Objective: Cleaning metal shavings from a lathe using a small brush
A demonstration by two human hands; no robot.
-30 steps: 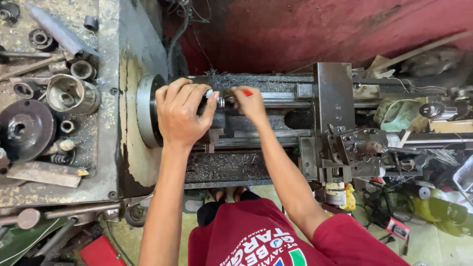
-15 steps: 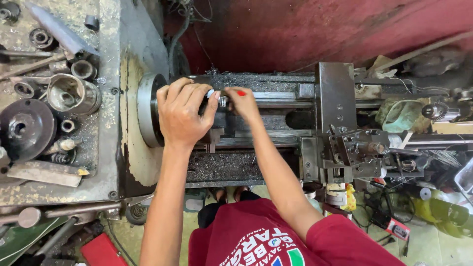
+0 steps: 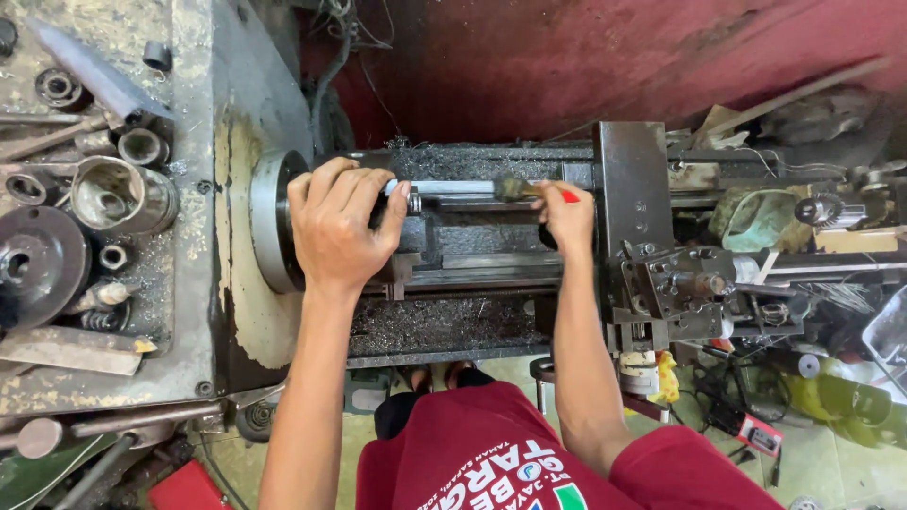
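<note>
I look down on a metal lathe. My left hand lies over the round grey chuck, fingers curled around its front. A bright steel shaft sticks out of the chuck to the right. My right hand grips a small paintbrush by its red handle. The brush's bristles rest on the shaft, well to the right of the chuck and just left of the dark carriage.
The headstock top at the left carries metal cups, rings, a dark disc and bars. Swarf covers the lathe bed. The tool post, cables and clutter crowd the right. A red wall stands behind.
My right hand has slid the brush to the right along the shaft, away from the chuck. My left hand has stayed on the chuck.
</note>
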